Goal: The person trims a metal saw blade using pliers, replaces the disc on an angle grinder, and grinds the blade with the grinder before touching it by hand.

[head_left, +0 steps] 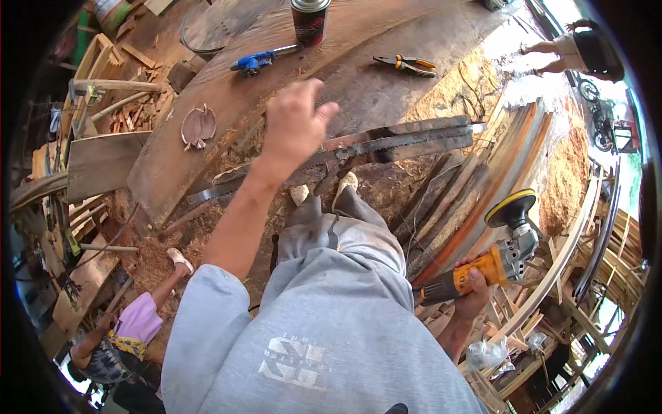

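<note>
Had both hands apart: raised the left hand (295, 119), loose-fingered and holding nothing, over the near edge of the wooden slab (227, 96), by the toothed blade (407, 142); gripped the orange grinder (474, 277) in the right hand (474, 299), its pad (512, 207) seemingly off any timber. Could not tell what was finished or left. Saw bare wood between the blue tool (256, 61) and the pliers (407, 65), towards the slab's right edge

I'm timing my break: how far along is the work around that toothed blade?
Done, it seems: the toothed blade lies along dark wood.
In hand: the right hand holds the grinder; the left hand is empty.
Remaining: perhaps grinding, the pad touching nothing; the blade's sharpness I cannot tell.
</note>
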A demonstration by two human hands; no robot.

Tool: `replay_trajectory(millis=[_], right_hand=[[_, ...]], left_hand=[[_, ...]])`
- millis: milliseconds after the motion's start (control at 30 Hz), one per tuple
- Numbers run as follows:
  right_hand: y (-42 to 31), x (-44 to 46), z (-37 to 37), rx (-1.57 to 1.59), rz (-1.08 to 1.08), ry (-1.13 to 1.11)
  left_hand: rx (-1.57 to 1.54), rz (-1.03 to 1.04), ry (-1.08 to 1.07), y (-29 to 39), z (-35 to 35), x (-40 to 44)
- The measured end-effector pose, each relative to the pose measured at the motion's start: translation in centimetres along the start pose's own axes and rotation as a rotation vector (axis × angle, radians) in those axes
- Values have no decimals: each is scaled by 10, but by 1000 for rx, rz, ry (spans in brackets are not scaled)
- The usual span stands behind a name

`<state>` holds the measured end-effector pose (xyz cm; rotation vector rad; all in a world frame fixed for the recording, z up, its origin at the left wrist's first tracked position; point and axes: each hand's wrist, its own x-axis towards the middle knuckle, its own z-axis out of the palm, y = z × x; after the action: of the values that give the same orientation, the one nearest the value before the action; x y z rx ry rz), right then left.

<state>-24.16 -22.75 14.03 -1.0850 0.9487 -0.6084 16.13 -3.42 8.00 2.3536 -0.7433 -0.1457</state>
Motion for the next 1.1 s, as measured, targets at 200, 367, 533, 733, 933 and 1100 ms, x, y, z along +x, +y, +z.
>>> replay_trajectory(millis=[200, 367, 533, 733, 933, 1100], right_hand=[[-7, 1, 40, -318, -6, 14], [-20, 5, 64, -458, -45, 68], [-33, 11, 83, -605, -38, 31], [-40, 18, 98, -718, -56, -9], [-42, 23, 97, -731, 10, -14], [-40, 26, 84, -736, 12, -15]], left_hand=[[-27, 84, -116, 9, 14, -20], [17, 13, 20, -10, 12, -8], [-64, 46, 28, 15, -1, -25], [118, 53, 29, 5, 24, -24], [-400, -85, -50, 10, -3, -17], [-674, -248, -529, 9, 14, -2]])
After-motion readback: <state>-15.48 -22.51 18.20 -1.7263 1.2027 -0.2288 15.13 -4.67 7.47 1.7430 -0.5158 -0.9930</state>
